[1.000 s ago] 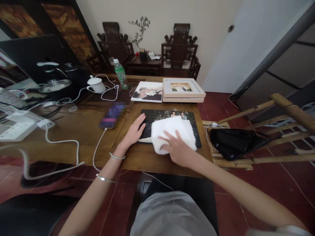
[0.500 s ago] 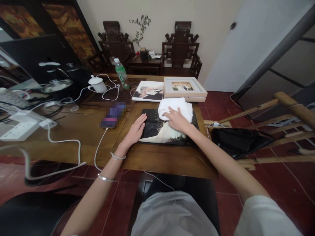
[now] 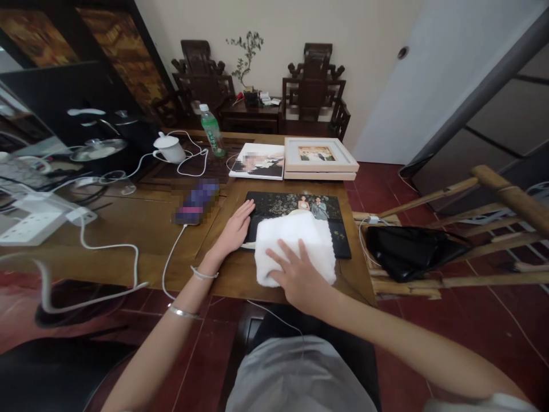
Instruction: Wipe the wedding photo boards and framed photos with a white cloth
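A dark photo print (image 3: 300,207) lies flat on the wooden table (image 3: 141,229) in front of me. My left hand (image 3: 235,229) rests flat on the print's left edge, fingers stretched out. My right hand (image 3: 295,273) lies flat, fingers spread, on a folded white towel (image 3: 295,240). The towel covers the near half of the print and reaches the table's front edge.
Beyond the print lie another photo (image 3: 258,160) and stacked light frames (image 3: 319,155). A phone (image 3: 195,201) on a white cable, a white teapot (image 3: 169,147), a green bottle (image 3: 211,130) and a power strip (image 3: 32,223) sit to the left. A black bag (image 3: 412,249) rests on a bamboo rack at right.
My right hand pushed the towel to the far edge of the print, then drew it back toward me to the near edge. My left hand stayed in place.
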A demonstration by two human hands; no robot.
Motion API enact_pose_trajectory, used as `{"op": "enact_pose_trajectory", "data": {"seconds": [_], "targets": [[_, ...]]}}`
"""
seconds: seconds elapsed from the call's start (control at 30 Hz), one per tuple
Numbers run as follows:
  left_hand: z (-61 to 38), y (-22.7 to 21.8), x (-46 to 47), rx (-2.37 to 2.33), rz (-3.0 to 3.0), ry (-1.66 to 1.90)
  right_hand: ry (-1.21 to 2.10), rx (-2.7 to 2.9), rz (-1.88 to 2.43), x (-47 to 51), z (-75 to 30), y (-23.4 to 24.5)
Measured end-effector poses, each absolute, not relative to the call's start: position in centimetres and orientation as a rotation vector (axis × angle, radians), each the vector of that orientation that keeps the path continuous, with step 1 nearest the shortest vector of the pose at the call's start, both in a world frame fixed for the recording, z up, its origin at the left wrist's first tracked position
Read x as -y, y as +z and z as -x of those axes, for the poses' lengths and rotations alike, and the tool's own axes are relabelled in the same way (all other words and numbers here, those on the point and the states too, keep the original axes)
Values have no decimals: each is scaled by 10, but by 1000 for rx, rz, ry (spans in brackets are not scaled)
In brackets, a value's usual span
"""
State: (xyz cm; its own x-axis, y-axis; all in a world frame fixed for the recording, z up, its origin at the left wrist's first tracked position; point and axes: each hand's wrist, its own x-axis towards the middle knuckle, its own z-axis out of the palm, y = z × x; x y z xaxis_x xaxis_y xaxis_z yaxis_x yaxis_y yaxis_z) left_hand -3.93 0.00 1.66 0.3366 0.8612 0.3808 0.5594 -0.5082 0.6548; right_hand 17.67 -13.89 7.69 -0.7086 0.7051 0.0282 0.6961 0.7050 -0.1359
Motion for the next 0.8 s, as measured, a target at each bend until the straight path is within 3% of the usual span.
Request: {"op": "enact_pose_trajectory", "data": {"seconds": [0.37,0.53,0.8], "targets": [[39,17,0,-1235,-2193,1017,119,2675,1337,23,-179,85],[37,32,9,-1240,-2151,1207,42,2579,1435,2,-165,82],[41,33,11,-1230,-1881,1486,157,2866,933,63,-135,79]]}}
